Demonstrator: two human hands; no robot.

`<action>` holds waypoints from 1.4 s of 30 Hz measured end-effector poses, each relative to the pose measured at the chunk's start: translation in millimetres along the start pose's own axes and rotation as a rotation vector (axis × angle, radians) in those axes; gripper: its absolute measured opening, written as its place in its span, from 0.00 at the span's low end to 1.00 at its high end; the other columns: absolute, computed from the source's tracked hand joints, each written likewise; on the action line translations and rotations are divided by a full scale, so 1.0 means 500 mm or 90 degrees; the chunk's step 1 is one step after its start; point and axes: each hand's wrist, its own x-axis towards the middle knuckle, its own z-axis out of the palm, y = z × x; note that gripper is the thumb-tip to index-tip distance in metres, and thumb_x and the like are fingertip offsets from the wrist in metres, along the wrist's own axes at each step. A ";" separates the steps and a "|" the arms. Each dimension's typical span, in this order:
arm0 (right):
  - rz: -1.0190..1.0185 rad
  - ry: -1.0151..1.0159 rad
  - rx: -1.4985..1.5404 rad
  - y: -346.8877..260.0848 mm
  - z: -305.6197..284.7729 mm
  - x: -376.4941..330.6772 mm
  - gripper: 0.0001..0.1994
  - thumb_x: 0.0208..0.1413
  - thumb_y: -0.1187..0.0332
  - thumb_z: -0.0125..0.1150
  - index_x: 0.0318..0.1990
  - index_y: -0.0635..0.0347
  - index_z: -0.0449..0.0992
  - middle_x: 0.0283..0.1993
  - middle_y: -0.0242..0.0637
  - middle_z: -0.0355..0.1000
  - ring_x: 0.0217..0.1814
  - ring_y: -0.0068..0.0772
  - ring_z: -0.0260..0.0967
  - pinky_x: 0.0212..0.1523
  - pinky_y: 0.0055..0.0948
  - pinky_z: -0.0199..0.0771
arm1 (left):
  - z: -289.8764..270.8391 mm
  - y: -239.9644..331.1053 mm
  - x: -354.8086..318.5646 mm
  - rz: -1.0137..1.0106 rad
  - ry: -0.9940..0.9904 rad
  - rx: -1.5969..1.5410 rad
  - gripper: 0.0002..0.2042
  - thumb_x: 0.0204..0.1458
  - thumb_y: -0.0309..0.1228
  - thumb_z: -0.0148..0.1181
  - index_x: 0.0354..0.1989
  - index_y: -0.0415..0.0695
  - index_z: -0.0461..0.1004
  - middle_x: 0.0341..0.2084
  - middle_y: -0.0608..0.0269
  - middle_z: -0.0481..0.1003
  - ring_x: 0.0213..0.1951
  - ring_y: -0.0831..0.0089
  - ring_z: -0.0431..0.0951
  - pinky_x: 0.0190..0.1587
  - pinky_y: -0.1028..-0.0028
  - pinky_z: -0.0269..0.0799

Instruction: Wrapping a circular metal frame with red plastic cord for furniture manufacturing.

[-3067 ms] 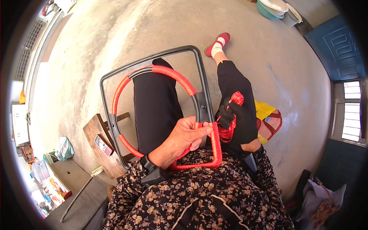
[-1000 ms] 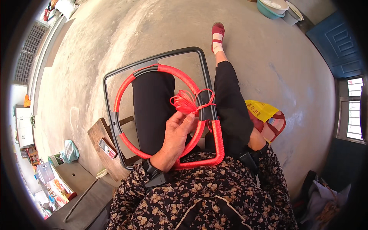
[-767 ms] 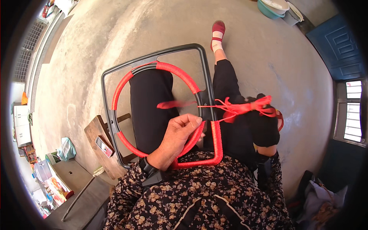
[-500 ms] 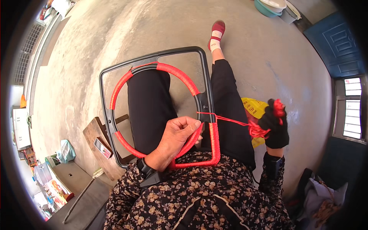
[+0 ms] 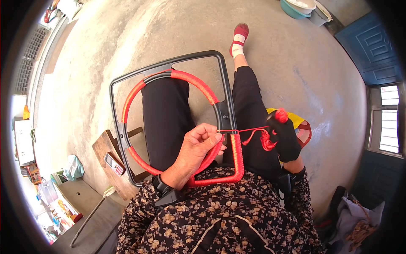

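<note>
Across my lap lies a black square frame (image 5: 229, 94) with a round ring (image 5: 195, 80) inside it. Red cord is wound tightly over much of the ring and around the frame's lower right corner. My bare left hand (image 5: 197, 146) pinches the wrapped ring near that corner, its thumb on top. To the right, my right hand (image 5: 286, 137), in a black glove, is closed on a bundle of red cord (image 5: 267, 140). One strand runs taut from it to the right side of the frame, and a loose loop hangs below.
A wooden stool (image 5: 111, 144) with a phone (image 5: 114, 164) on it stands at my left. Behind my right hand lies a yellow bag (image 5: 294, 119). Basins (image 5: 297, 9) stand at the far right, near a blue door (image 5: 373, 48). Grey cloth (image 5: 353, 218) lies at lower right.
My right hand has come left, closer to the frame, and the cord between them is shorter. A loose loop of cord now hangs under it. My left hand stays at the ring.
</note>
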 end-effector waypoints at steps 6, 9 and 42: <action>-0.006 0.063 0.156 -0.031 0.019 -0.004 0.09 0.54 0.72 0.58 0.43 0.61 0.74 0.32 0.30 0.72 0.24 0.13 0.64 0.23 0.15 0.61 | -0.008 0.011 0.004 -0.022 0.003 0.024 0.05 0.55 0.29 0.59 0.33 0.41 0.70 0.26 0.63 0.75 0.26 0.77 0.78 0.30 0.78 0.78; 0.014 -0.102 0.110 -0.065 0.079 -0.027 0.12 0.54 0.75 0.57 0.46 0.62 0.72 0.35 0.29 0.72 0.28 0.14 0.66 0.27 0.16 0.65 | -0.007 0.006 0.008 -0.020 0.008 0.036 0.06 0.55 0.29 0.59 0.32 0.41 0.70 0.25 0.63 0.75 0.25 0.78 0.77 0.28 0.79 0.77; 0.135 -0.267 0.087 -0.044 0.101 0.032 0.06 0.55 0.70 0.56 0.38 0.62 0.72 0.32 0.29 0.69 0.32 0.17 0.65 0.33 0.20 0.65 | -0.004 0.016 0.030 0.159 0.020 0.324 0.09 0.52 0.20 0.60 0.31 0.42 0.63 0.22 0.71 0.71 0.24 0.88 0.69 0.26 0.85 0.66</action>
